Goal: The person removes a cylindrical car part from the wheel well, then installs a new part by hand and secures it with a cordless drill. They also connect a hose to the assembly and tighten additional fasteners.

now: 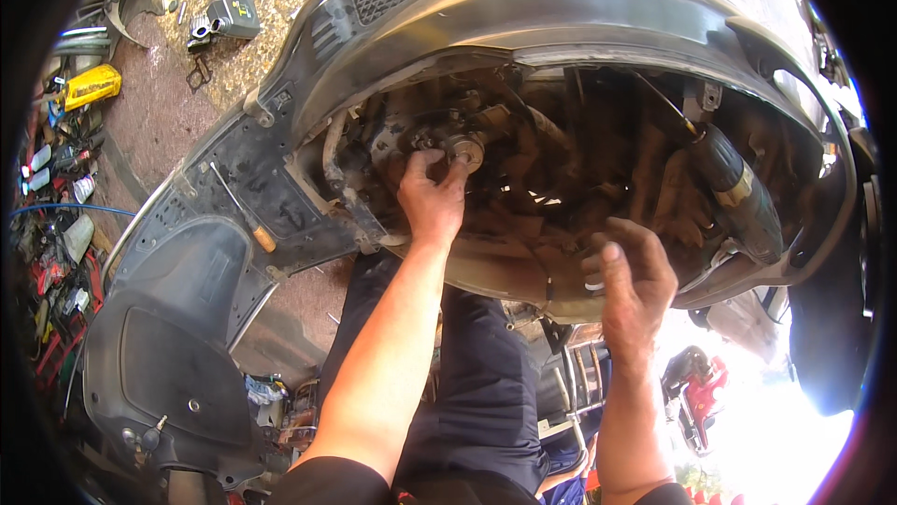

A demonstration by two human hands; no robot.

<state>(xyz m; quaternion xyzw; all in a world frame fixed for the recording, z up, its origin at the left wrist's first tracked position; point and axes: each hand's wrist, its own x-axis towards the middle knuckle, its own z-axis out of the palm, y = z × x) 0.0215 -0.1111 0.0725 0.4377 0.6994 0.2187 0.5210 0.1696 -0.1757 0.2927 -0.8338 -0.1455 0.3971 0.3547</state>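
Observation:
My left hand (433, 201) reaches into the open body of a dark scooter (523, 14). Its thumb and fingers close on a round metal part (466, 152) among greasy mechanical parts. My right hand (638, 285) is raised at the near rim of the opening, its fingers loosely bent and apart, with nothing visible in them. To the right, across the opening, lies what looks like a dark cordless drill (743, 192) with a long thin bit. On the black panel at left rests a screwdriver (245, 211) with an orange handle.
The scooter's dark front section (177, 355) stands at lower left. Loose parts and tools crowd the far left, a yellow piece (92, 86) among them. A grey boxy part (234, 17) lies on the ground at upper left. My legs (481, 393) are below the opening.

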